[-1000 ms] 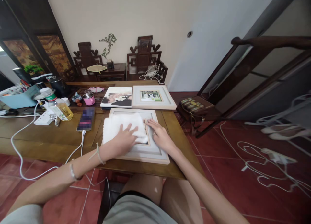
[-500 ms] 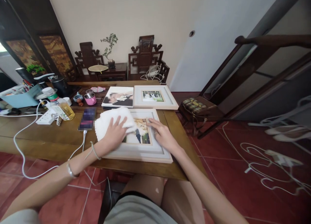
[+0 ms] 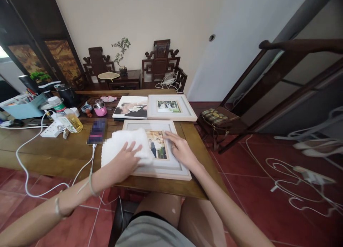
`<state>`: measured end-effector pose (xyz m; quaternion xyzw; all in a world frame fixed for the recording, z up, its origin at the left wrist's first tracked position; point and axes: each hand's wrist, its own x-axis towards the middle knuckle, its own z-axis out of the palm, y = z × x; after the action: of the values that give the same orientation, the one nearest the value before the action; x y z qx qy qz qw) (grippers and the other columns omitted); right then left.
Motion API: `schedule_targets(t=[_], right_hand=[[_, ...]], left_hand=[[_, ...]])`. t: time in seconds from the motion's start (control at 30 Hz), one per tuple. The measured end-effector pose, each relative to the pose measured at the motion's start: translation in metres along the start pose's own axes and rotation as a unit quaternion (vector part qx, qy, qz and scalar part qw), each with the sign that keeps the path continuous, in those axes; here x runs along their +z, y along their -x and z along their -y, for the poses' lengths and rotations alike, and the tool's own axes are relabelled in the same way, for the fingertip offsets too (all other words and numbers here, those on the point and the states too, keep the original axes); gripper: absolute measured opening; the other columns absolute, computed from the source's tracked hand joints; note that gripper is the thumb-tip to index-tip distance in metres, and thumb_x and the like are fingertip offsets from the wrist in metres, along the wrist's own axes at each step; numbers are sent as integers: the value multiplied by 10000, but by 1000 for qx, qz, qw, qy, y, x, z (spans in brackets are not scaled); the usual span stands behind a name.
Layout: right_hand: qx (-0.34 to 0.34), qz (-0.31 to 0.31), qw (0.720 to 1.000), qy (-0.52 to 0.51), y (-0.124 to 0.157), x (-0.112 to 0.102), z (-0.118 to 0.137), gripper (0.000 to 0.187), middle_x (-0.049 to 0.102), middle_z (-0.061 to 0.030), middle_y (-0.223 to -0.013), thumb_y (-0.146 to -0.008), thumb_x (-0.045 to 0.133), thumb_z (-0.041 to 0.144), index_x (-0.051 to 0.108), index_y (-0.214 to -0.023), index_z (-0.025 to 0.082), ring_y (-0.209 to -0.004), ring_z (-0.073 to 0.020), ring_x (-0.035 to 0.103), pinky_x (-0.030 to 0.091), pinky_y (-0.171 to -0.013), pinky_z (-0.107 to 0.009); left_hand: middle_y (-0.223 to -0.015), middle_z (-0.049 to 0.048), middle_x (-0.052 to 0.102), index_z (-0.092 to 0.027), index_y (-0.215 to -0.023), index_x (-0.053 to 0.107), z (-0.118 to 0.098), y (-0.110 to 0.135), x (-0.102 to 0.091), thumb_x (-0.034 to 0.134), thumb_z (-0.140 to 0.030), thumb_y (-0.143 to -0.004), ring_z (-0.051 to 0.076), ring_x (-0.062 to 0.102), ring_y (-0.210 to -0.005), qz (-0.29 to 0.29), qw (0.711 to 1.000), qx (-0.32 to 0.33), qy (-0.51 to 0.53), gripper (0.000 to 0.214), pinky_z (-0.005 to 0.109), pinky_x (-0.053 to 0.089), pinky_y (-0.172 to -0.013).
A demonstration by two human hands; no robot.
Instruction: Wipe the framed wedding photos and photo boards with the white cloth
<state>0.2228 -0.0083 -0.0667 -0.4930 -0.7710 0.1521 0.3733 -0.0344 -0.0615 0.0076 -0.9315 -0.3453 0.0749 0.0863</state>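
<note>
A framed photo in a pale wood frame with a wide grey mat lies flat near the table's front edge. Over its left part is a folded white towel, hiding that side of the picture. My left hand rests on the towel with the fingers spread, pressing it against the frame. On the right side of the frame lies my right hand, fingers stretched out and a ring on one of them. Its fingertips touch the edge of the picture.
Behind are a second framed photo and a photo panel. Leftward on the wooden table lie a phone on a white cable, a pink cup, a bottle and a power strip. A wooden chair stands right.
My left hand and the towel have slid toward me over the frame, uncovering its far left corner. My right hand has stayed in nearly the same place.
</note>
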Motion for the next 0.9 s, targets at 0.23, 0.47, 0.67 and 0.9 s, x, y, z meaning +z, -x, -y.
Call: schedule_targets(t=[0.23, 0.47, 0.67, 0.9], right_hand=[[18, -30, 999, -22, -1, -3, 5, 524, 626, -72, -1268, -717, 411, -11, 689, -1108, 199, -1231, -224, 534, 383, -1084, -440], [22, -53, 997, -52, -1, -3, 4, 366, 643, -65, -1243, -783, 512, 77, 710, -1045, 240, -1183, -230, 574, 418, -1046, -443], [4, -13, 997, -72, 2, 0, -7, 589, 609, -56, -1291, -683, 405, -38, 677, -1131, 233, -1284, -204, 476, 320, -1121, -459], [3, -8, 999, -49, 5, 3, -8, 653, 594, -89, -1304, -616, 357, -71, 666, -1133, 183, -1301, -204, 453, 314, -1125, -462]], left_hand=[[-1510, 88, 335, -281, -1234, 594, -30, 24, 0, 512, -290, -927, 352, 294, -1386, -26, 998, 48, 27, 318, 527, 287, -1084], [-1506, 80, 345, -282, -1263, 566, -23, 3, 8, 489, -277, -937, 343, 283, -1394, -59, 997, 38, 42, 336, 528, 287, -1092], [-1466, 100, 412, -246, -1199, 624, 21, -33, 17, 424, -373, -965, 324, 338, -1371, -77, 994, -73, 6, 334, 508, 307, -1081], [-1487, 103, 376, -226, -1244, 591, 70, -58, 19, 521, -265, -918, 328, 276, -1398, -74, 993, -92, -8, 336, 532, 245, -1105]])
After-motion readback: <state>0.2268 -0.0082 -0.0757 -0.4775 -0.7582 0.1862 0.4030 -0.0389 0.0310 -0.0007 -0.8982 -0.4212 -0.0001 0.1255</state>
